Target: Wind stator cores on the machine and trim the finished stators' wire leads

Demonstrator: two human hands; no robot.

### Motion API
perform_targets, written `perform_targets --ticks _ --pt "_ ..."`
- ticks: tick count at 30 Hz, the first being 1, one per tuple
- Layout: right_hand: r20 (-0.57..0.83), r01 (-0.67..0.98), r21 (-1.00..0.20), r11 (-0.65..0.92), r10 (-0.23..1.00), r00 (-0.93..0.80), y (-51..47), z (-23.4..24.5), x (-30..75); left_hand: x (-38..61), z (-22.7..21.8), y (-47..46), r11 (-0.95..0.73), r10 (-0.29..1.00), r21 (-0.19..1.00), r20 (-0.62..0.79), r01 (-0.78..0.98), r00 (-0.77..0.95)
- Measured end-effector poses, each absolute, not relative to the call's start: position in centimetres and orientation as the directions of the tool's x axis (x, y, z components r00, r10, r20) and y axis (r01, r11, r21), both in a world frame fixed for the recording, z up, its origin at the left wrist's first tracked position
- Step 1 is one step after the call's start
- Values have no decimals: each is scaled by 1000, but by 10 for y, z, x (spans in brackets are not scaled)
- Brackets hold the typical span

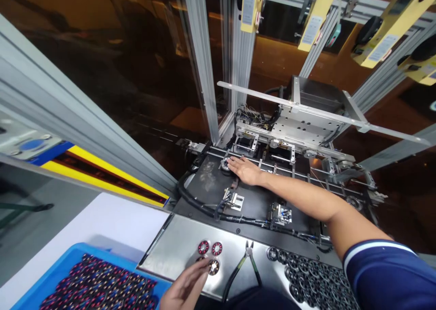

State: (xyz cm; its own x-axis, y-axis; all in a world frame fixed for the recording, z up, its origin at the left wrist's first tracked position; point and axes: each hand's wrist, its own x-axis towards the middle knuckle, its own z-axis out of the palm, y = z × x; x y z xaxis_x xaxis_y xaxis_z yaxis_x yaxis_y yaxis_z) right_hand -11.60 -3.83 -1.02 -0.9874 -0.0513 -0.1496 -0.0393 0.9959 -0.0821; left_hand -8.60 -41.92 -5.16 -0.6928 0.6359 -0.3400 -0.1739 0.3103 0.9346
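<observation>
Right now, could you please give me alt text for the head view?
The right hand reaches into a machine, fingertips on a round part, while the left hand touches a coil on a steel plate. Pliers, two red coils and a blue tray of coils lie nearby.

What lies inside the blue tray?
Many small round parts with red and dark windings fill the blue tray. Lower layers are covered; its near end is out of frame.

Bin point(68, 262) front-L; pliers point(243, 267) on plate point(177, 248), ctr; rings point(313, 280) R; machine point(306, 124) behind.
</observation>
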Motion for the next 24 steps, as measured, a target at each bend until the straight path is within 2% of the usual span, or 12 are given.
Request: perform_targets --ticks 3,7,9,11,15,19,22,24 --pt "-141 -39 -72 997 -49 -989 -47 3 -118 -76 -47 -406 348 757 933 -219 97 -615" --pt "-26 23 -68 997 22 -999 -73 36 -98 -50 -56 -383 318 893 907 -190 275 -407" --pt "93 50 -65 997 56 -994 -89 57 -69 -31 -62 -369 249 954 897 -164 365 -249" --pt "278 37 -87 996 60 -959 -109 74 -26 -11 -68 -353 140 990 891 -126 433 -61" --pt "489 39 -189 981 129 -863 -147 72 86 25 -77 -322 -91 958 872 -56 482 282" --pt "515 190 -379 906 377 -770 -180 34 196 49 -91 -308 -163 920 831 -66 532 385" --pt "434 368 -504 781 598 -674 -212 3 258 57 -102 -313 -145 924 808 -96 572 369" --pt "352 440 -582 684 700 -621 -235 -15 283 57 -108 -319 -116 936 804 -108 584 336"
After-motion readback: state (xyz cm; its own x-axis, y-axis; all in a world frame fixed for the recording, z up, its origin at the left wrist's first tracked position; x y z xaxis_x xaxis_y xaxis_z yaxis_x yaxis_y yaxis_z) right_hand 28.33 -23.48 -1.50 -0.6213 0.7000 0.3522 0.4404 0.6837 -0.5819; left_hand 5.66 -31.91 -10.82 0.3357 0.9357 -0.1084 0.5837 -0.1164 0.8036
